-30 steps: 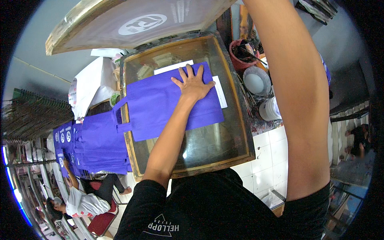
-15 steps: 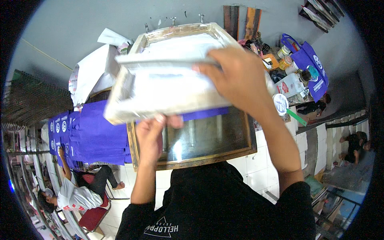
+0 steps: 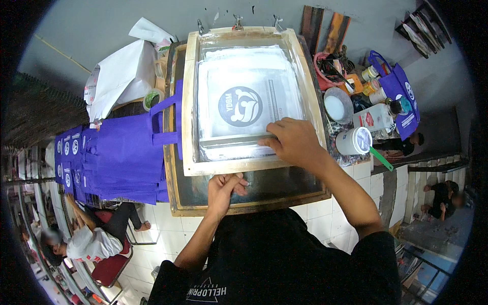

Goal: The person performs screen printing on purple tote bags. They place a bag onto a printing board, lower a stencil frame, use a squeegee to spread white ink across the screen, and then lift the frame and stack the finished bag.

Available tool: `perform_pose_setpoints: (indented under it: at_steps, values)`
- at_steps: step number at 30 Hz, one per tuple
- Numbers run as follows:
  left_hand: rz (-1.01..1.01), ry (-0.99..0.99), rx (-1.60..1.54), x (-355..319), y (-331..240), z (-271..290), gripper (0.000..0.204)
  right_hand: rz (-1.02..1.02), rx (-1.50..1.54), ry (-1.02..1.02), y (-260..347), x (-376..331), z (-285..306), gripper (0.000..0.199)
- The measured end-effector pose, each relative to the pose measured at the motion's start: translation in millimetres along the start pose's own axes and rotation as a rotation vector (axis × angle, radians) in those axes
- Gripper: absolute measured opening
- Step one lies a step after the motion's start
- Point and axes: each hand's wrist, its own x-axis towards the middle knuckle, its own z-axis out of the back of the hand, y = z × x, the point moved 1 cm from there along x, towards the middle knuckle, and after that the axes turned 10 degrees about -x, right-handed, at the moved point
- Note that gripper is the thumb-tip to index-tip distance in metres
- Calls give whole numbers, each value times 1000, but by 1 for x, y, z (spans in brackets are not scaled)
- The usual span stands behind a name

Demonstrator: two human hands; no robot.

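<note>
A wooden-framed printing screen [image 3: 190, 101] with a pale mesh and a round emblem lies over a dark wood-edged board [image 3: 284, 185]. My right hand [image 3: 297, 142] is closed on the right end of a squeegee [image 3: 229, 141], a long grey bar lying across the near part of the mesh. Just below the screen's near edge, my left hand [image 3: 225, 193] is held with its fingers curled together; nothing shows in them. Purple handles [image 3: 165, 138] of a cloth bag stick out from under the screen's left side, and the screen hides the rest.
Stacked purple bags [image 3: 124, 162] lie at the left, near a seated person [image 3: 96, 236]. Clamps [image 3: 237, 23] hold the screen's far edge. At the right stand a white tub [image 3: 351, 141] with a green-handled tool [image 3: 381, 158], a bowl [image 3: 338, 105] and a plastic jug [image 3: 373, 118].
The screen has swung down from a raised tilt to lie over the board. My right hand has come down with the squeegee. My left hand has shifted right and its fingers have drawn together.
</note>
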Motion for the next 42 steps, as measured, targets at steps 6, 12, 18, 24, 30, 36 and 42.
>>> perform_pose_setpoints:
  at_steps: [6, 12, 18, 24, 30, 36, 42]
  values:
    - [38, 0, -13, -1, -3, 2, 22, 24, -104, -64, -58, 81, -23, 45]
    - [267, 88, -180, 1, -18, 12, 36, -130, -55, 159, -123, 184, -15, 62]
    - [392, 81, -586, -11, -37, -2, 50, -138, -129, 127, -133, 210, -6, 64]
    - [-67, 460, 291, 51, -106, -10, 34, -202, -251, -24, -113, 185, -31, 64]
    - [-1096, 32, 1275, 190, -205, -37, 36, -95, -318, -181, -92, 159, -39, 59]
    - [-809, 28, 1248, 186, -187, -34, 21, -118, -284, -123, -78, 127, -37, 56]
    - [-772, 42, 1234, 131, -163, -25, 21, -78, -252, -111, -50, 77, -38, 54]
